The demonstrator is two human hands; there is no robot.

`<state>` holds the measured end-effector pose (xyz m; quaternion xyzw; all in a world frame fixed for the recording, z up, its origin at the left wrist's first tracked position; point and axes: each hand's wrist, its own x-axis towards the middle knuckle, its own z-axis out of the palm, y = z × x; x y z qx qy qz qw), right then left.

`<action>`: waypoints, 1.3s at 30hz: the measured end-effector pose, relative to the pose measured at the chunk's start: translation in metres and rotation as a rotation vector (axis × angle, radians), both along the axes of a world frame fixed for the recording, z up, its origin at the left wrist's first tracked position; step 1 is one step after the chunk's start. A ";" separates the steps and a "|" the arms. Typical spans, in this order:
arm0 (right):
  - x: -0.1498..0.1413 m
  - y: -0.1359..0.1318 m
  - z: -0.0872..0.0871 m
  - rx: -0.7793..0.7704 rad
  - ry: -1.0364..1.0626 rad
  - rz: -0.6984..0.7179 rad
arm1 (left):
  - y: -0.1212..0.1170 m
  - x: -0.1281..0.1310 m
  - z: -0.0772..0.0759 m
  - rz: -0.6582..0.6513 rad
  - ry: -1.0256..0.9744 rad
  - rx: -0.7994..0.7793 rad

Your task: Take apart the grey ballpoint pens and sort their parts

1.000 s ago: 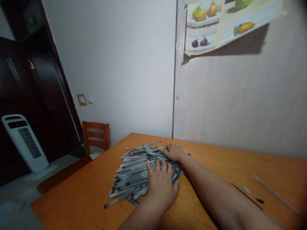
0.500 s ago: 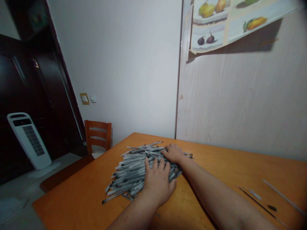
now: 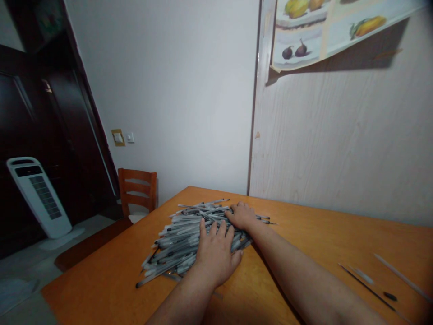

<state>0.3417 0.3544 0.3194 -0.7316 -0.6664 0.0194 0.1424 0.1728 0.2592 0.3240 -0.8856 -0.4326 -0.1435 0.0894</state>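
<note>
Head view: spread hands [image 3: 214, 256] rest on heaped pens [image 3: 184, 237] atop a wooden table [image 3: 311, 230], pale wall [image 3: 186, 104] behind

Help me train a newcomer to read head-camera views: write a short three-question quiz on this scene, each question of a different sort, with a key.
1. Multiple choice: What do the fingers of the left hand and the right hand reach over?
A) a chair seat
B) a pile of pens
C) a fruit painting

2. True or false: The right hand shows lower in the picture than the left hand.

3. Fill in the blank: Seen from the pile, the black pen refill and the clear tube lie toward the picture's ____ edge.

Key:
1. B
2. False; the right hand shows higher.
3. right
</note>
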 end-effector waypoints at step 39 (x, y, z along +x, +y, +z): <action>0.058 -0.062 0.012 0.235 0.252 0.009 | -0.013 -0.001 0.015 -0.088 -0.183 0.122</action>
